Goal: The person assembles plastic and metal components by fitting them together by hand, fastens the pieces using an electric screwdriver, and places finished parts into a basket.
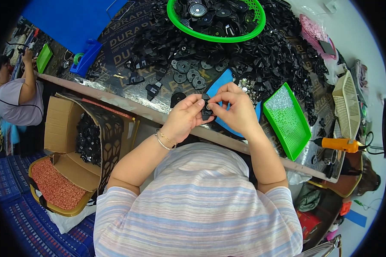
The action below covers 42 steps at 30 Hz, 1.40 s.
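Note:
My left hand (185, 115) grips a small black plastic part (206, 112) between thumb and fingers, over the table's near edge. From the other side my right hand (235, 108) pinches at the middle of that part. Its thumb and fingertips are closed, and whatever they hold is too small to make out. A blue sheet (224, 79) lies partly under my right hand, with a pile of small silvery metal pieces (247, 87) beyond it. Several round black discs (183, 66) rest on the table past my left hand.
Heaps of black parts (261, 55) cover the table around a green basket (216, 40) of parts. A green tray (288, 124) of tiny pieces and an orange-handled tool (339, 144) lie right. A blue tape dispenser (86, 60) and a box (64, 124) are left; a person (21, 94) sits far left.

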Tool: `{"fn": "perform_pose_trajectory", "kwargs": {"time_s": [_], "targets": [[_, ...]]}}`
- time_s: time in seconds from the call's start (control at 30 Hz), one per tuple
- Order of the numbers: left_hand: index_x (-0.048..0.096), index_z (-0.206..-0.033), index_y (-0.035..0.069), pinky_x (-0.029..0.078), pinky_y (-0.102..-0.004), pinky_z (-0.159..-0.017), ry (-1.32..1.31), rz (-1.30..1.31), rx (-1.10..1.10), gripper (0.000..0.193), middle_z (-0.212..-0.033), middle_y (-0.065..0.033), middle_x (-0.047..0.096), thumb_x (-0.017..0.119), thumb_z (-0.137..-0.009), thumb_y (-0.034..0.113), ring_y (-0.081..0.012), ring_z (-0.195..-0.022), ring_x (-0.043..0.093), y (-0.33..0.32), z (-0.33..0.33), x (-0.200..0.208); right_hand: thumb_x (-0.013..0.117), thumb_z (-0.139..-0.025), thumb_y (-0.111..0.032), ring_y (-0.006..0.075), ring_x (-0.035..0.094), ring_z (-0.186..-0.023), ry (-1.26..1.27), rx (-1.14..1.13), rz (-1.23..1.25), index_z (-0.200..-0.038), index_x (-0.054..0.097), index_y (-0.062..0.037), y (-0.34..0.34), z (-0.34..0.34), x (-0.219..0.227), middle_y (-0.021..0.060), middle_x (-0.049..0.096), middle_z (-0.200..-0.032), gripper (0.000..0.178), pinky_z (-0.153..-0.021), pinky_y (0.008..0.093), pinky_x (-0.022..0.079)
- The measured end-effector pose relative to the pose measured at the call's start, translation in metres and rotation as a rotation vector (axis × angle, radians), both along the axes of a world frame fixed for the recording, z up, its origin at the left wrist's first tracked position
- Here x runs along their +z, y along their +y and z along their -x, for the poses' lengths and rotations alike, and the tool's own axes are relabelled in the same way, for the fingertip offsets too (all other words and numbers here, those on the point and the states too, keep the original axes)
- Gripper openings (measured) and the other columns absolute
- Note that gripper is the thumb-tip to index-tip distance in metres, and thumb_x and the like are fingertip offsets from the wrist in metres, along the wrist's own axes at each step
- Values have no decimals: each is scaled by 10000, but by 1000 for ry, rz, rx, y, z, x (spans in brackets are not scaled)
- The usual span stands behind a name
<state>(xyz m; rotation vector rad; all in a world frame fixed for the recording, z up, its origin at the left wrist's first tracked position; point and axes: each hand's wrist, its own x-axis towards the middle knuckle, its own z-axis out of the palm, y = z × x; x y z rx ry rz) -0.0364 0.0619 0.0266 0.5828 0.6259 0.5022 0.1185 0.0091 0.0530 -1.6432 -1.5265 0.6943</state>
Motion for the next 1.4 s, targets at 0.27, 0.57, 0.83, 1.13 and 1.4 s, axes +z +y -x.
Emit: {"fn": "perform_pose_trajectory", "kwargs": {"time_s": [0.27, 0.57, 0.83, 1.13, 1.4], "targets": [[434, -1076, 10, 504, -327, -801, -44, -5, 3, 192, -1045, -113, 556, 392, -934, 133, -218, -949, 590, 2, 13, -6, 680, -685, -67, 96, 473, -549, -24, -91, -77, -875, 658, -67, 22, -7, -13, 44, 546, -793, 191, -510, 218, 397], [413, -1097, 3, 500, -326, -807, -45, -33, 65, 209, -1047, -132, 549, 389, -934, 133, -241, -950, 590, 5, 24, 1, 717, -649, -148, 267, 585, -808, -415, -40, 125, -924, 603, -42, 73, -6, -44, 114, 561, -925, 316, -706, 322, 473], [428, -1095, -17, 498, -352, -830, -121, 91, -11, 237, -1062, -142, 548, 384, -936, 153, -290, -967, 583, 14, 23, -2, 503, -596, 147, 247, 602, -881, 100, 384, -201, -748, 616, -17, 35, -16, -4, 103, 627, -953, 251, -761, 299, 480], [427, -1102, -27, 497, -370, -847, -201, 163, -64, 256, -1080, -153, 536, 373, -938, 162, -322, -979, 576, 5, 14, 3, 443, -620, 152, 275, 568, -992, 151, 444, -141, -813, 617, -15, 10, -22, -3, 128, 601, -1060, 309, -852, 336, 446], [433, -1113, 21, 494, -340, -826, -150, 71, -68, 234, -1081, -115, 545, 384, -936, 167, -206, -967, 578, -2, 9, -1, 744, -582, -95, 261, 556, -974, -49, 214, -216, -991, 587, -32, -9, -9, 4, 129, 582, -1022, 443, -845, 332, 435]]}}
